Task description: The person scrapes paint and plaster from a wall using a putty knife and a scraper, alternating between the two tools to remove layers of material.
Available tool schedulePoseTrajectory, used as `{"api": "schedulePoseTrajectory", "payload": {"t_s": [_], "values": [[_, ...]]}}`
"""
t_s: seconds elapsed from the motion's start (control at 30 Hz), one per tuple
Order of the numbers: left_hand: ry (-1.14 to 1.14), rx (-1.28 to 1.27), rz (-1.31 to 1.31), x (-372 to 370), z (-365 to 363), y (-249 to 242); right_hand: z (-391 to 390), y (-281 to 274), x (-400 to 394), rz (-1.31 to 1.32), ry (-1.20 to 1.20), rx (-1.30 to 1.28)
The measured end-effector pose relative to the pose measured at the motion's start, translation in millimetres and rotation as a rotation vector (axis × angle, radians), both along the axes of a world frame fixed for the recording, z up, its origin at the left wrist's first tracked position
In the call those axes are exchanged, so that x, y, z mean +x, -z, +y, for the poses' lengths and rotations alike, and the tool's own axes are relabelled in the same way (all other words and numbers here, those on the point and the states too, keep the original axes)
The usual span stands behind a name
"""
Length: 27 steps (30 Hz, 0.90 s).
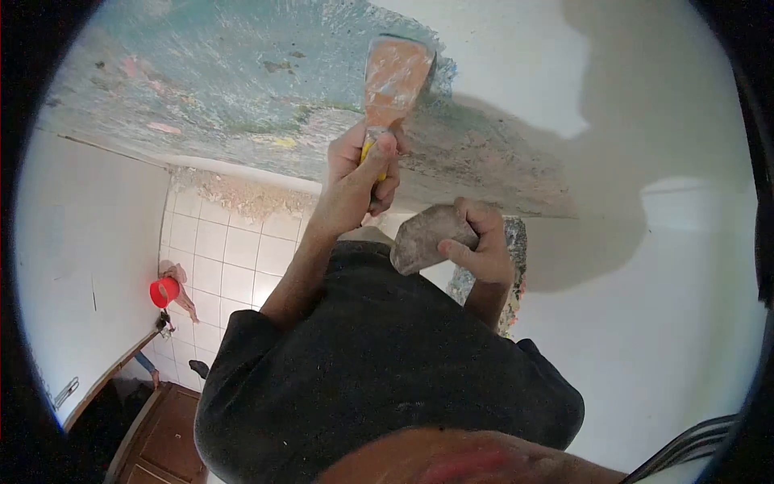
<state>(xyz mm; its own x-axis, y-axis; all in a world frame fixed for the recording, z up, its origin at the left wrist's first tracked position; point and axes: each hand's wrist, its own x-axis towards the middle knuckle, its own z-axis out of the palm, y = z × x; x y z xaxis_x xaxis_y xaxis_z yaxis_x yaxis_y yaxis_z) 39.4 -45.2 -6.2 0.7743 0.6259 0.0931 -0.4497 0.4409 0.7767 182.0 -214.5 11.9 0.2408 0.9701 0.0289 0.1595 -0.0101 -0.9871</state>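
Note:
My left hand [359, 177] is closed round the yellow handle of a putty knife [395, 77], its wide blade smeared with whitish residue. The blade points up and overlaps the wall [218, 77], where blue-green paint is scraped and patchy. Lower and to the right, my right hand [488, 250] grips a grey-brown stone [427, 238] with a flat face, thumb across it and fingers along its far edge. The stone is in front of my dark shirt [403, 347], apart from the knife.
White tiles [226, 250] cover the floor at left, with crumbled debris [242, 194] along the wall's foot. A red bucket [164, 292] stands there. A person's foot [155, 377] shows near a brown wooden door [169, 431]. Smooth white wall [629, 323] spans the right.

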Motion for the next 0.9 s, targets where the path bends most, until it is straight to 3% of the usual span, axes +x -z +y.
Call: {"api": "schedulePoseTrajectory", "payload": {"t_s": [0.23,0.33,0.43,0.63,0.9], "values": [[0.065,0.038,-0.092,4,15,11,1,-2,-2,-0.054,0.010,-0.042],[0.064,0.050,-0.053,5,22,5,2,2,-7,0.057,0.064,-0.046],[0.038,0.016,-0.006,-7,25,3,4,3,-4,-0.135,0.059,-0.002],[-0.033,0.114,0.109,-16,34,-13,13,-8,-8,0.074,0.068,-0.060],[-0.015,0.140,0.117,-19,39,0,8,3,4,-0.005,0.051,-0.035]]}}
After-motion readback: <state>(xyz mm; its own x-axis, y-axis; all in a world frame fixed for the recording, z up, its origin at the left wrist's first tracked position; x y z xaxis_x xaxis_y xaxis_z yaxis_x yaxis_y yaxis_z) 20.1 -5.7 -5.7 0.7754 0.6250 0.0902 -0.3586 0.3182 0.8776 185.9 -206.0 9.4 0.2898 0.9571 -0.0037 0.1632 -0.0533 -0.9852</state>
